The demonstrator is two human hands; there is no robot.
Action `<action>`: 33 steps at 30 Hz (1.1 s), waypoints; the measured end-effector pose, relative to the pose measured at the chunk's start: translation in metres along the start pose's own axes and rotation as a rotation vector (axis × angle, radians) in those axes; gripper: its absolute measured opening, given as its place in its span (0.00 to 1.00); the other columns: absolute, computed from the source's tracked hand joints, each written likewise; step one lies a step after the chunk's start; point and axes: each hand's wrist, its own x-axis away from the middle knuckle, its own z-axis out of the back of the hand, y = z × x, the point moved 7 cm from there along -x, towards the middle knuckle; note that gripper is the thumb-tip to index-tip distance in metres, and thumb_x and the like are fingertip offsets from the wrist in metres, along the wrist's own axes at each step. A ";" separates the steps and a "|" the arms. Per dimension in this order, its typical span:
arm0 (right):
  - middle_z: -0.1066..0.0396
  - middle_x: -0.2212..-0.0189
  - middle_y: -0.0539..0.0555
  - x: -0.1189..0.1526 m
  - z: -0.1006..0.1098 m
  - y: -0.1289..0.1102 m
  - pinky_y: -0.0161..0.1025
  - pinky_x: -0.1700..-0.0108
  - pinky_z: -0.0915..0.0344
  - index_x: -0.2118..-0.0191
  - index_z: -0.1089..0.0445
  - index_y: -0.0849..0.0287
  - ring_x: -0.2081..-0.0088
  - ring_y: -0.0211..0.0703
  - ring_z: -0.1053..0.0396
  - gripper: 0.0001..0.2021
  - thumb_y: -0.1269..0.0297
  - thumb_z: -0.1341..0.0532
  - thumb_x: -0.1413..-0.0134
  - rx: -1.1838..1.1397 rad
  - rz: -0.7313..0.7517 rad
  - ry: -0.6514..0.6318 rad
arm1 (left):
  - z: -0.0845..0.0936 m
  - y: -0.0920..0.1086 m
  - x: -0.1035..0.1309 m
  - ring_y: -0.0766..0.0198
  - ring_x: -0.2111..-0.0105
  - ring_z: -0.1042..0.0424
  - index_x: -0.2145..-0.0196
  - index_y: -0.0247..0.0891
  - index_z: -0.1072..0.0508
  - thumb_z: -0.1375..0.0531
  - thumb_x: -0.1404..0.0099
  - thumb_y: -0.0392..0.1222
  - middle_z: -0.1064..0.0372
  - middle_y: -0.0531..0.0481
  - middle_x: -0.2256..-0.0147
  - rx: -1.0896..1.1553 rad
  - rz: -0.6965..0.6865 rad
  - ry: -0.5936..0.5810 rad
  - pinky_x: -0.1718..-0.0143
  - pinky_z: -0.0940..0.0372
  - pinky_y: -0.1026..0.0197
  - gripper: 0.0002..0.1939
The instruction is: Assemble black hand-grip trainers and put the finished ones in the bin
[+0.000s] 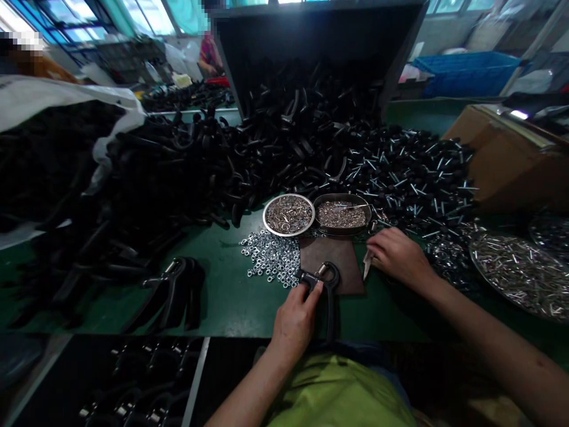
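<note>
My left hand (pixel 296 320) is closed around a black hand grip strengthener (pixel 329 296) with a metal spring near its top. The strengthener's upper end lies over a brown square pad (pixel 355 276) at the front of the bench. My right hand (pixel 398 255) is at the pad's right side with its fingers drawn together. A pale, narrow strip (pixel 367 263) shows at these fingertips; I cannot make out what it is. Beyond the pad stand a round metal bowl of small pins (pixel 265 214) and an oval dish of small metal parts (pixel 342 232). Loose nuts (pixel 271 255) lie left of the pad.
Black handles (pixel 200 160) heap across the left and back, spilling from a large dark bin (pixel 320 35). Assembled grip strengtheners (pixel 173 290) lie front left. Black-headed bolts (pixel 413 172), a cardboard box (pixel 511 160) and a tray of metal pins (pixel 520 273) are right. Other people are behind.
</note>
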 end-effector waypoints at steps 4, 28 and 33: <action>0.30 0.69 0.55 0.053 -0.006 0.019 0.41 0.60 0.40 0.67 0.29 0.59 0.62 0.45 0.37 0.09 0.64 0.45 0.42 0.017 -0.092 -0.019 | 0.002 0.002 -0.001 0.61 0.63 0.35 0.42 0.46 0.41 0.50 0.34 0.34 0.36 0.46 0.60 -0.036 -0.001 -0.012 0.68 0.37 0.64 0.24; 0.29 0.57 0.55 0.069 0.032 -0.027 0.38 0.63 0.35 0.47 0.39 0.56 0.59 0.44 0.29 0.15 0.64 0.52 0.38 -0.085 -0.114 0.117 | 0.006 -0.001 0.003 0.62 0.67 0.33 0.64 0.36 0.34 0.47 0.35 0.36 0.35 0.47 0.68 0.073 0.074 0.260 0.67 0.36 0.62 0.04; 0.27 0.65 0.54 0.065 0.032 -0.073 0.36 0.66 0.32 0.47 0.38 0.55 0.68 0.41 0.28 0.16 0.66 0.53 0.38 -0.243 0.012 0.100 | 0.007 0.000 0.002 0.62 0.67 0.33 0.64 0.36 0.34 0.48 0.35 0.35 0.34 0.47 0.68 0.062 0.068 0.271 0.68 0.36 0.62 0.04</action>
